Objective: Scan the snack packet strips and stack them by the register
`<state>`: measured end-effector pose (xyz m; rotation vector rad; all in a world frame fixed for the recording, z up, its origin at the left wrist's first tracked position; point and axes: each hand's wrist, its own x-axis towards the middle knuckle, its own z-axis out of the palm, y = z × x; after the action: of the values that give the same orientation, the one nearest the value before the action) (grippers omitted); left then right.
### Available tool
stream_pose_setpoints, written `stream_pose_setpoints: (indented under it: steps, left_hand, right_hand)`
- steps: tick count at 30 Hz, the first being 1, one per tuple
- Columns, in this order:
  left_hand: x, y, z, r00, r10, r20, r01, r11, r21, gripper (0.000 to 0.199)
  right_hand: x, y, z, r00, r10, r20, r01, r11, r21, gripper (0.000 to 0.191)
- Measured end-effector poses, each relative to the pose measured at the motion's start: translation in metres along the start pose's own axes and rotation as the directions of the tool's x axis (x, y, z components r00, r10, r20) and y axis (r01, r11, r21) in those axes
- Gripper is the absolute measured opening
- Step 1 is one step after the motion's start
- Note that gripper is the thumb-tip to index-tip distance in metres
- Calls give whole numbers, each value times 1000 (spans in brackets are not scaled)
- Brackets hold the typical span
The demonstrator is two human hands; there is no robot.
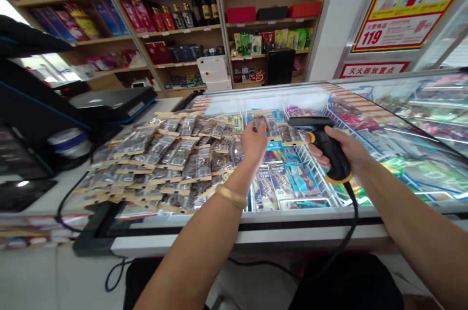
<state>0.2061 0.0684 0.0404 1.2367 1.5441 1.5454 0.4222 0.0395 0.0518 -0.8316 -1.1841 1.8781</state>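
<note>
My left hand (pixel 255 139) is closed on a small clear packet (pixel 260 124) of dark contents, above the freezer's glass top. Wrapped round the handle of a black and yellow barcode scanner (pixel 331 151) is my right hand (pixel 345 146); the scanner's head points left, towards the packets. Two more packets (pixel 288 134) lie between my hands. To the left, many similar packets with tan header strips (pixel 179 154) overlap in a broad pile on the glass.
Ice creams in wire baskets (pixel 283 183) show through the freezer glass. A black scale-like device (pixel 113 100) stands on the left counter (pixel 69 193). Stocked shelves (pixel 175 32) line the back. The scanner's cable hangs over the freezer's front edge (pixel 285 237).
</note>
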Motion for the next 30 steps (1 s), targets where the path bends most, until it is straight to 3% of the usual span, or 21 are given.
stream_pose_setpoints:
  steps: [2,4,6,10,13,15,18,20,23,26,30]
  left_hand:
    - [4,14,-12,997,64,-35,-61,996,69,14]
    - [13,28,-37,989,132,-61,-127,989,80,24]
    - [27,38,-76,969,224,-103,-215,972,92,36]
    - [56,48,-175,898,390,-204,-343,911,231,48]
    - [63,47,-239,917,340,-207,-203,846,492,52]
    - [58,43,-264,961,251,-119,-85,674,734,51]
    - [43,34,-277,994,93,55,-86,373,924,51]
    - [35,27,-276,992,62,111,-124,286,950,54]
    - [30,21,-272,991,82,106,-123,248,961,57]
    - [31,21,-272,988,110,107,-133,266,955,57]
    - [31,29,-271,951,308,41,-141,311,940,57]
  right_hand:
    - [2,-3,6,999,-42,23,42,999,-2,40]
    - [7,-7,17,995,-69,67,69,998,-6,41]
    - [14,-11,34,990,-76,117,76,997,4,43]
    - [39,-11,82,980,-63,188,55,997,49,40]
    - [61,-3,124,971,-42,237,19,995,101,37]
    - [74,7,149,959,-5,283,-31,992,122,36]
    - [87,25,174,946,56,320,-107,983,146,35]
    - [91,36,180,939,95,329,-150,978,145,36]
    - [93,48,178,936,120,330,-175,974,144,37]
    - [91,49,172,943,108,313,-164,974,158,36]
    - [85,37,164,956,86,281,-141,973,180,35]
